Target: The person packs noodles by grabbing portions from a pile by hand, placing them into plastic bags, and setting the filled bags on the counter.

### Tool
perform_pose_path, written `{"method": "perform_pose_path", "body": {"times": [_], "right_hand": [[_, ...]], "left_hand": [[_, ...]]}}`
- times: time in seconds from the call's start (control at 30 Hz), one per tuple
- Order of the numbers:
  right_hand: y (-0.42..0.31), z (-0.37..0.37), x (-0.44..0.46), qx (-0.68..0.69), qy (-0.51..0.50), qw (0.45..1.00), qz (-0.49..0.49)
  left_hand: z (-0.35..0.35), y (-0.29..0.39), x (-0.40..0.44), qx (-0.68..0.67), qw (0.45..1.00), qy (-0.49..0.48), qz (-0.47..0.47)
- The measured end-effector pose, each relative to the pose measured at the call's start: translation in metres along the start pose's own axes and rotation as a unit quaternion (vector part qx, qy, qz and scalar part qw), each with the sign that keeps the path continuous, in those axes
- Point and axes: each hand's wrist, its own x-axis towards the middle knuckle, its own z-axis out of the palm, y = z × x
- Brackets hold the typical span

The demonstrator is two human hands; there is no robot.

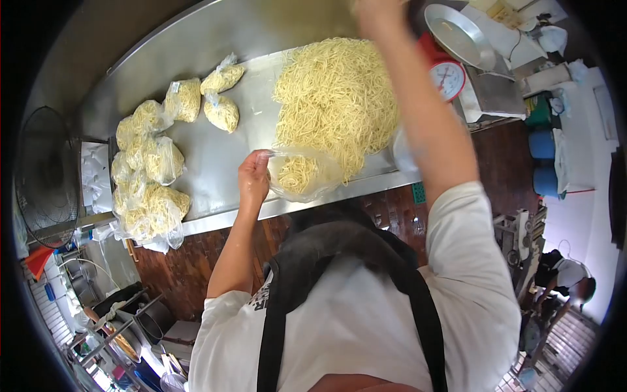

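Note:
My left hand [253,175] is closed on the edge of a clear plastic bag [330,171], with a portion of yellow noodles [295,174] inside. The bag is at the front edge of the metal table. Right behind it spreads a large loose heap of noodles [336,91]. My right hand [379,16] reaches far forward beyond the heap, at the top edge of the view. It is blurred and partly cut off, so its fingers cannot be made out.
Several filled noodle bags [147,157] crowd the left of the metal table [212,170]; two more bags [222,112] lie nearer the middle. A red dial scale [448,80] with a metal pan [460,36] stands at the right. A wire-guarded fan [47,176] is far left; another person [565,277] is far right.

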Motion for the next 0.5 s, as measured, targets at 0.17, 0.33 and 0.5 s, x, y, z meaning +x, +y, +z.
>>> {"method": "perform_pose_path", "body": {"times": [0.17,0.33,0.5], "right_hand": [[0.086,0.064,-0.182,-0.077,-0.266,0.950,0.144],[0.144,0.033,-0.232,0.267,-0.242,0.916,0.174],[0.153,0.059,-0.245,0.046,-0.090,0.992,0.075]], "left_hand": [[0.031,0.090,0.015,-0.100,0.991,-0.064,0.063],[0.081,0.198,0.033,-0.125,0.976,-0.126,0.129],[0.127,0.370,0.059,-0.282,0.892,-0.188,0.300]]}}
